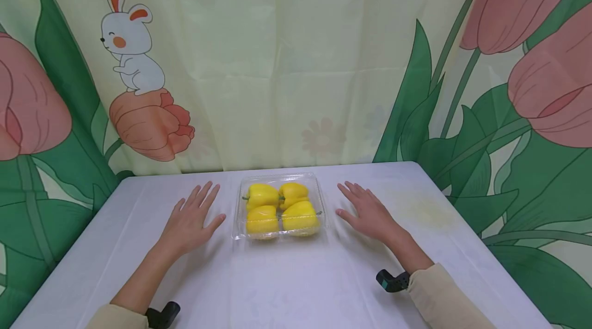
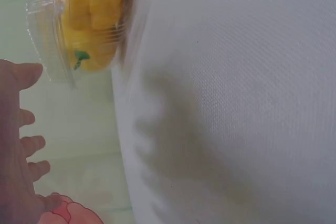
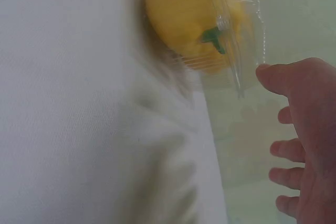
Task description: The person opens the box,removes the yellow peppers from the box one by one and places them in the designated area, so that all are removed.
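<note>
With fingers outstretched, your left hand (image 1: 189, 223) and right hand (image 1: 370, 214) flank a box (image 1: 240, 218) enclosing 4 peppers (image 1: 300, 216) near the far edge of the table (image 1: 287, 282), before a printed curtain (image 1: 277, 67).

White-covered desk (image 1: 287, 288) in front of a pale curtain (image 1: 231, 61) with printed pink tulips (image 1: 548, 82), green leaves (image 1: 546, 282), white rabbit (image 1: 141, 72).

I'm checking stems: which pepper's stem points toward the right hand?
The near-right pepper: its stem faces the right hand. The far-left pepper and far-right pepper have stems at their left; the near-left pepper shows none clearly.
</note>
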### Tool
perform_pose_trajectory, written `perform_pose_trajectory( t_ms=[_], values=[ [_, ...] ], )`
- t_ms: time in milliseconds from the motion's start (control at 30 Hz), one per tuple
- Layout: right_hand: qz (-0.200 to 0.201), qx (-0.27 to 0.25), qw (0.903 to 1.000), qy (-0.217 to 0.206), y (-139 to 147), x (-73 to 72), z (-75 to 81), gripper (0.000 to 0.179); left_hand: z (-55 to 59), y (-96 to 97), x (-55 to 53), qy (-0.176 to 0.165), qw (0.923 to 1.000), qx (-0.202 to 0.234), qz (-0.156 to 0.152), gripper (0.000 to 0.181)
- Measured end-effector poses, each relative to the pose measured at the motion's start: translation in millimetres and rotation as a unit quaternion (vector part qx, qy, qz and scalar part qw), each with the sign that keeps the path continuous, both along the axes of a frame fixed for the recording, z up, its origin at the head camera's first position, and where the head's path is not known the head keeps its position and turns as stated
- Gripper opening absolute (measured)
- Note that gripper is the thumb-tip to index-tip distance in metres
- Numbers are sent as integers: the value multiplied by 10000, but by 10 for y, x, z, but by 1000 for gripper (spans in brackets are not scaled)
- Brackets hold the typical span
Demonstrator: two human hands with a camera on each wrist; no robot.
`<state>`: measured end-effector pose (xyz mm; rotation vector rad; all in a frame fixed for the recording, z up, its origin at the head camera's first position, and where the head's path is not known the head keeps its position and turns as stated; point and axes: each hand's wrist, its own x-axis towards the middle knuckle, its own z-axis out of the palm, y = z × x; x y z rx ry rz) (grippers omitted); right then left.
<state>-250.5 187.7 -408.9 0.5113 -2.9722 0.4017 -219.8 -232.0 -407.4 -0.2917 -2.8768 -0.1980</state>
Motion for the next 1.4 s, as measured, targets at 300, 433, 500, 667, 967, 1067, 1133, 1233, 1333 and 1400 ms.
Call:
perform_pose_trajectory(
  t_ms=[300, 433, 500, 667, 967, 1067, 1133, 1233, 1333, 1400],
  values=[
    [50, -194, 9998, -82, 0, 20, 25, 71, 29, 33, 19, -8, 10000, 2, -52, 78],
    [26, -317, 9994, -136, -6, 34, 30, 71, 18, 31, 16, -43, 9999, 87, -109, 77],
    [19, -415, 9990, -179, -11, 43, 31, 70, 9, 31, 15, -48, 9998, 128, -137, 77],
    [32, -659, 9973, -332, -26, 57, 27, 70, -15, 24, 10, -47, 9995, 223, -235, 76],
    [56, -858, 9954, -427, -45, 85, 21, 68, 5, 43, 26, -26, 9985, 354, -405, 75],
    [82, -879, 9952, -431, -45, 94, 14, 68, 13, 57, 37, -46, 9984, 382, -425, 75],
    [88, -928, 9947, -436, -45, 100, 12, 67, 12, 63, 40, -51, 9982, 408, -442, 75],
    [81, -978, 9942, -448, -47, 109, 10, 66, 6, 67, 41, -30, 9979, 427, -479, 75],
    [21, -1086, 9927, -527, -55, 117, 9, 67, 2, 70, 43, 14, 9975, 455, -538, 74],
    [8, -1162, 9916, -569, -62, 121, 6, 67, 2, 74, 47, 40, 9972, 471, -572, 74]
  ],
)
